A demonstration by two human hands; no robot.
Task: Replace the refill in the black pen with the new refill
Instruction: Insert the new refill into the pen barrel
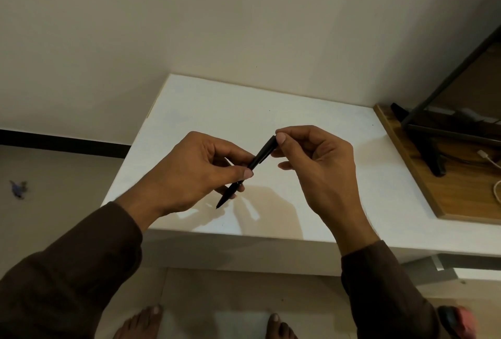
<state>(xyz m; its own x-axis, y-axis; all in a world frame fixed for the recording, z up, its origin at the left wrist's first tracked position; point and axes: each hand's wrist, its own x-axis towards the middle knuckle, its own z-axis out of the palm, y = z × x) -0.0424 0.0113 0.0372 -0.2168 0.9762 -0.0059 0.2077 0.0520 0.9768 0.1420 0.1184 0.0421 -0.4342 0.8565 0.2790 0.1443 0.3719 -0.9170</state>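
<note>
The black pen (259,157) hangs in the air above the white table (206,110), tilted, with its tip down-left and its cap end up-right. My left hand (198,170) pinches the lower barrel between thumb and fingers. The upper end of the pen is gripped by the thumb and forefinger of my right hand (317,165). The tip (218,206) pokes out below my left hand. No separate refill shows anywhere in view.
A wooden board (423,176) lies on the table's right side with a black stand (433,157) and white cables (490,162) on it. The wall is close behind the table. My bare feet (141,322) are on the floor below the front edge.
</note>
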